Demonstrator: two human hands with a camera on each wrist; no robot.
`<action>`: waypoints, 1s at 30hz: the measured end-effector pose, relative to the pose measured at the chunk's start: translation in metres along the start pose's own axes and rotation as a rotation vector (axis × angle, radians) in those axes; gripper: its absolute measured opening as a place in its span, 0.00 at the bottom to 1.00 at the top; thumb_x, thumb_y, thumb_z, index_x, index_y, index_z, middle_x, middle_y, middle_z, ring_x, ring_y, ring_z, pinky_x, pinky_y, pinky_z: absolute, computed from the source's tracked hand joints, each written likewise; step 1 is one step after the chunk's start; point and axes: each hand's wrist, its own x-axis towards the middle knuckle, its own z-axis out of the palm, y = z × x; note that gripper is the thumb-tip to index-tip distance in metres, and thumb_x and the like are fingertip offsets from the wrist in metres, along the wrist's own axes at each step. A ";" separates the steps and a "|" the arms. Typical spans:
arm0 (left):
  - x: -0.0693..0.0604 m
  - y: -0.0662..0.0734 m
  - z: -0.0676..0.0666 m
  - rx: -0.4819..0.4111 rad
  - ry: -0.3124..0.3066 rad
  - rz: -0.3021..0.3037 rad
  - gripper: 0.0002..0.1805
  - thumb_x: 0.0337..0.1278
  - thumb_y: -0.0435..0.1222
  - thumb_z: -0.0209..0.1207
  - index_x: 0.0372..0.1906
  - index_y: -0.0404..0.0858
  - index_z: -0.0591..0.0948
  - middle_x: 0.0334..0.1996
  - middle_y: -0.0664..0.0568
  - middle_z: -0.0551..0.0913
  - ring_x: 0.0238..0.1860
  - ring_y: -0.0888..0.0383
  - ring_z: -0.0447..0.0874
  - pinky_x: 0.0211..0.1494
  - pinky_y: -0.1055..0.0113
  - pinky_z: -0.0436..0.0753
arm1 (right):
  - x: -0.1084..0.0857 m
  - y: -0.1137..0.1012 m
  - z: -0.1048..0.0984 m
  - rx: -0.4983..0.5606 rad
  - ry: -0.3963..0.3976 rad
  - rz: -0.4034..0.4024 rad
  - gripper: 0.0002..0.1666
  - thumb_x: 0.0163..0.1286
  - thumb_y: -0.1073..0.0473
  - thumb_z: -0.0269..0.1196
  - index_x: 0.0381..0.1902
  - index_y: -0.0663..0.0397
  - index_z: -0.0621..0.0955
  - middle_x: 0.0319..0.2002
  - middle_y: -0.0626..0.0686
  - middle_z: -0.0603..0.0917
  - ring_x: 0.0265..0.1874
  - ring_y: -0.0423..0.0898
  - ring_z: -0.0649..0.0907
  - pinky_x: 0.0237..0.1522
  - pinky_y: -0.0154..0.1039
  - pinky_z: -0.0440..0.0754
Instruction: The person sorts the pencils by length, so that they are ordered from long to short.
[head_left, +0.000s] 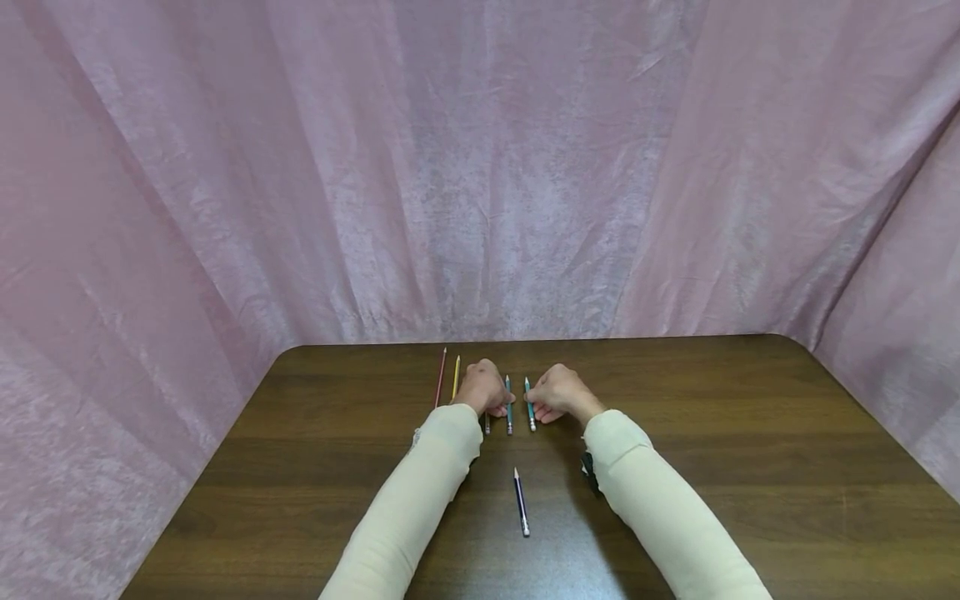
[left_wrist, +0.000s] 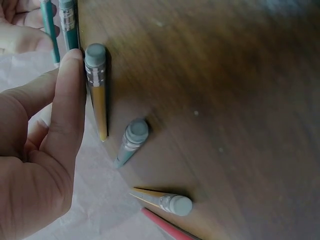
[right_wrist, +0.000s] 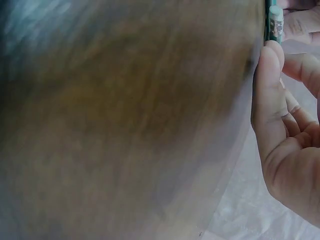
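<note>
My left hand [head_left: 483,388] pinches a blue-green pencil [head_left: 509,421] between thumb and fingertips. Facing it, my right hand [head_left: 561,392] pinches a teal pencil [head_left: 530,412] by its side. The two pencils lie roughly parallel on the table, points away from me, a small gap between them. In the left wrist view, a yellow-orange pencil [left_wrist: 99,107] with a grey eraser lies beside my left fingers, then a grey-green pencil [left_wrist: 131,142]. Part of the row is hidden by my left hand in the head view.
Farther left lie a yellow pencil [head_left: 456,375] and a red pencil [head_left: 441,375]. A dark pencil [head_left: 521,502] lies alone between my forearms, nearer to me. The brown wooden table [head_left: 735,450] ends at a pink curtain [head_left: 525,208].
</note>
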 end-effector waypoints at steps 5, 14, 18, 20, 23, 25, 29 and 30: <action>0.000 -0.001 0.000 -0.011 0.005 0.019 0.12 0.55 0.29 0.71 0.20 0.30 0.83 0.13 0.46 0.82 0.13 0.58 0.83 0.19 0.69 0.85 | 0.002 0.000 0.003 -0.049 0.027 0.004 0.07 0.65 0.69 0.64 0.27 0.67 0.83 0.16 0.54 0.82 0.13 0.41 0.82 0.20 0.35 0.87; -0.002 -0.002 0.002 -0.015 0.017 0.024 0.12 0.54 0.28 0.71 0.19 0.31 0.82 0.15 0.45 0.83 0.16 0.55 0.86 0.21 0.68 0.86 | 0.002 -0.004 0.007 -0.123 0.050 0.023 0.09 0.65 0.68 0.67 0.24 0.67 0.84 0.16 0.54 0.83 0.13 0.41 0.82 0.19 0.35 0.87; -0.003 -0.002 0.001 -0.002 0.029 0.028 0.12 0.54 0.27 0.71 0.19 0.31 0.81 0.14 0.46 0.82 0.17 0.56 0.86 0.20 0.69 0.86 | 0.002 -0.004 0.007 -0.122 0.047 0.033 0.09 0.64 0.67 0.67 0.24 0.67 0.83 0.16 0.55 0.83 0.12 0.41 0.82 0.19 0.35 0.87; -0.003 -0.002 0.001 0.004 0.038 0.034 0.13 0.54 0.27 0.71 0.19 0.31 0.81 0.13 0.46 0.81 0.16 0.56 0.85 0.20 0.69 0.86 | 0.002 -0.004 0.007 -0.122 0.043 0.031 0.10 0.64 0.67 0.67 0.24 0.66 0.83 0.16 0.54 0.83 0.12 0.41 0.82 0.19 0.35 0.87; -0.004 -0.002 0.000 0.011 0.047 0.048 0.13 0.53 0.27 0.71 0.18 0.31 0.81 0.12 0.47 0.81 0.15 0.56 0.85 0.19 0.70 0.85 | -0.001 -0.005 0.004 -0.119 0.036 0.016 0.10 0.64 0.67 0.67 0.24 0.67 0.84 0.17 0.55 0.83 0.13 0.41 0.82 0.19 0.35 0.87; -0.005 -0.002 -0.002 0.008 0.047 0.060 0.12 0.53 0.27 0.71 0.19 0.31 0.81 0.13 0.46 0.82 0.15 0.56 0.85 0.19 0.69 0.85 | -0.006 -0.006 0.000 -0.116 0.032 -0.009 0.09 0.64 0.67 0.67 0.24 0.68 0.84 0.17 0.55 0.83 0.13 0.41 0.82 0.20 0.36 0.87; -0.007 -0.002 -0.005 0.002 0.035 0.081 0.11 0.53 0.26 0.71 0.20 0.31 0.82 0.16 0.44 0.84 0.15 0.57 0.84 0.20 0.70 0.85 | -0.020 -0.010 -0.007 -0.098 0.011 -0.071 0.08 0.64 0.68 0.65 0.27 0.71 0.84 0.17 0.55 0.83 0.13 0.41 0.82 0.21 0.37 0.88; -0.007 -0.002 -0.007 -0.001 0.028 0.085 0.11 0.53 0.26 0.71 0.20 0.30 0.83 0.16 0.44 0.84 0.15 0.57 0.84 0.20 0.70 0.86 | -0.025 -0.010 -0.009 -0.100 0.003 -0.086 0.09 0.64 0.68 0.65 0.27 0.71 0.84 0.17 0.55 0.83 0.14 0.41 0.82 0.22 0.37 0.88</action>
